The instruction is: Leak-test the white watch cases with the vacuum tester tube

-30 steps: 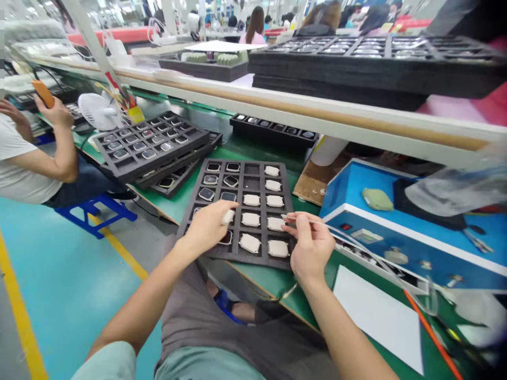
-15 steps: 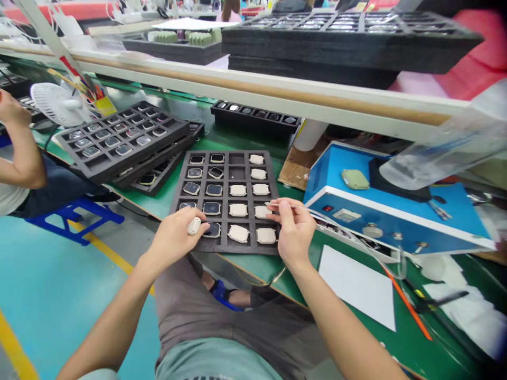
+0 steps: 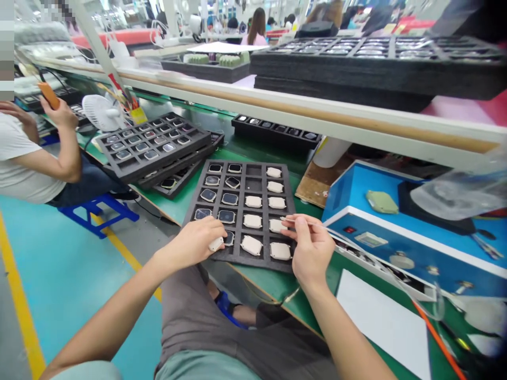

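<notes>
Mixed tray (image 3: 253, 260): pale pc. (image 3: 216, 244) in L hand (image 3: 194, 243), tool (image 3: 285, 219) in R hand (image 3: 311, 245)

L hand's fingers curl round the pale pc., over tray's near-L corner. R hand pinches the thin tool by tray's R edge, tip near a pale case in the far-R col. Tray lies on green surface (image 3: 269, 281), blue box (image 3: 386, 244) to its R.

Status, approx.: two L cols. show dark-faced units (image 3: 229, 199), 9 visible; near-L slot hidden by hand. Other two cols. carry pale cases (image 3: 252, 221), 8 total: 5 far-R, 3 in the nearer slots of the next col. So prob. about half & half; can't tell which lot counts as finished. Held pc. not in a slot yet.
</notes>
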`<action>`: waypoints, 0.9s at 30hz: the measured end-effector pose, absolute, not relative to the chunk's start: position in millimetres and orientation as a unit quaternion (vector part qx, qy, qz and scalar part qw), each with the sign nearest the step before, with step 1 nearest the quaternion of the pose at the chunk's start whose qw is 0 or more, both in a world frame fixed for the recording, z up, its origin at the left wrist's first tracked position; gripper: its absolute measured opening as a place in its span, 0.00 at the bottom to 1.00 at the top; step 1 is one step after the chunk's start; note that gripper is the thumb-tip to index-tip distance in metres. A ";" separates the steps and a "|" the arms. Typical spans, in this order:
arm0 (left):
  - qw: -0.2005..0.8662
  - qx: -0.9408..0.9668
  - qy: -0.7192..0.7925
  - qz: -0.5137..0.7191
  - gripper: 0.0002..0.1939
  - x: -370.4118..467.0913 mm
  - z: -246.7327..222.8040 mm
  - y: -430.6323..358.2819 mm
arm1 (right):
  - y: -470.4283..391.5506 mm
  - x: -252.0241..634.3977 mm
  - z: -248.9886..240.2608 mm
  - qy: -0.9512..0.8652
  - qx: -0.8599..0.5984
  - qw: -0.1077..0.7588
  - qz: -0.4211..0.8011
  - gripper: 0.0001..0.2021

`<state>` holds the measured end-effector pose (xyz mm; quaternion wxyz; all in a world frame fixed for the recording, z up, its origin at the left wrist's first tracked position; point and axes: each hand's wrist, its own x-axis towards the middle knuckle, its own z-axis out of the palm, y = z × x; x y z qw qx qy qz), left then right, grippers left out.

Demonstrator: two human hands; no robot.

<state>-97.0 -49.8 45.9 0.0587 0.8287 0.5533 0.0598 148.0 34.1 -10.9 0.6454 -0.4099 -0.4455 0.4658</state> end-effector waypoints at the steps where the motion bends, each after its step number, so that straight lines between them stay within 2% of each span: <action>1: 0.055 0.832 0.549 0.067 0.07 -97.0 44.8 -50.9 | 33.8 147.8 -11.1 -0.444 -0.409 0.647 0.466 0.15; 8: 0.064 0.784 0.593 0.171 0.13 -95.0 36.7 -47.7 | 32.0 145.6 -7.8 -0.462 -0.403 0.658 0.438 0.15; 13: 0.203 0.610 0.659 0.390 0.15 -70.3 35.6 -30.8 | 29.7 145.8 -6.7 -0.497 -0.385 0.662 0.408 0.12; 18: 0.362 0.448 0.596 0.559 0.21 -22.7 21.3 -6.2 | 28.7 146.0 -7.5 -0.543 -0.350 0.671 0.365 0.10; 23: 0.432 0.328 0.535 0.648 0.24 7.2 9.4 4.6 | 32.1 146.6 -10.8 -0.563 -0.320 0.662 0.379 0.08; 27: 0.448 0.322 0.519 0.653 0.30 7.7 9.4 3.8 | 30.5 145.5 -12.6 -0.570 -0.316 0.636 0.414 0.08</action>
